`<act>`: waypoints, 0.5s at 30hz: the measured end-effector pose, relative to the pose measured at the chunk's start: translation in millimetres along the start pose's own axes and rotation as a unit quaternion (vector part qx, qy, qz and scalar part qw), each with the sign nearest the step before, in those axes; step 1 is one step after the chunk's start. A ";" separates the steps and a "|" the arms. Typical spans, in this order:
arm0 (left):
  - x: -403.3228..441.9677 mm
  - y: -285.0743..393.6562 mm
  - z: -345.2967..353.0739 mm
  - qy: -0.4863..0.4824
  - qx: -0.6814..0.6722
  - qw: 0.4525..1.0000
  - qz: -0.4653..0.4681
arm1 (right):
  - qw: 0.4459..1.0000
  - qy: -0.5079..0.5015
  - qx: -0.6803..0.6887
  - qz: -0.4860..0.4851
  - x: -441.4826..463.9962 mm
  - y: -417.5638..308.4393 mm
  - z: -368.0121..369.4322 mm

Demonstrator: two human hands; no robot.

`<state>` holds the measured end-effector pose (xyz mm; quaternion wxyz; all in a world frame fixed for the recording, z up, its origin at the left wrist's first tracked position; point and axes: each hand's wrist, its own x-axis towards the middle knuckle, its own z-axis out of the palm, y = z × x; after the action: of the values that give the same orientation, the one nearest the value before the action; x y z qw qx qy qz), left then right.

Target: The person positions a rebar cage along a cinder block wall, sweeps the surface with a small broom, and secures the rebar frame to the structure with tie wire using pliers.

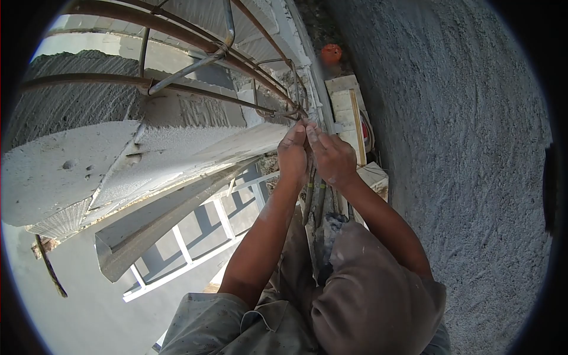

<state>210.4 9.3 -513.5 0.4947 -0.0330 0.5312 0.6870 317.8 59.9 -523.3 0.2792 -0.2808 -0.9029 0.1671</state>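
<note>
My left hand (292, 152) and my right hand (332, 157) meet at the lower end of a rebar cage (220, 52), their fingertips pinched close together. Whatever is between the fingers is too small to make out. Right above the fingertips, rusty bars and thin bent rods come together at a joint (300, 112). Two thin pipes or rods (315, 198) with yellow-green marks run down below my hands, partly hidden by my wrists.
A block wall (195, 133) lies along the left, below the bars. Under it are a metal channel (148, 222) and a white ladder (183, 244). A rough grey wall (461, 148) rises on the right. An orange object (331, 54) sits beyond pale blocks (343, 84).
</note>
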 end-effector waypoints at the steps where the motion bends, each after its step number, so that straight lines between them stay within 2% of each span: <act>1: -1.9 2.1 2.8 -0.001 -0.057 0.998 0.012 | 1.000 -0.003 -0.011 -0.007 0.5 -1.7 0.5; 4: -2.9 9.1 -1.8 0.020 0.072 0.997 0.021 | 0.999 -0.030 -0.010 0.006 -3.4 -8.7 2.3; 7: 5.0 10.6 -8.5 0.031 0.088 0.996 -0.016 | 0.996 -0.063 0.039 0.052 -3.5 -14.1 1.1; 10: 11.1 9.1 -8.8 0.023 0.104 0.994 -0.016 | 0.978 -0.118 0.097 0.142 1.8 -17.8 -3.1; 15: 13.9 8.3 -2.4 0.032 0.062 0.998 -0.009 | 0.960 -0.020 0.214 0.177 2.7 -14.3 14.2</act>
<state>196.3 16.9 -516.7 0.4846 -0.0285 0.5882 0.6468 301.5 48.2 -526.9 0.2811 -0.3661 -0.7873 0.4088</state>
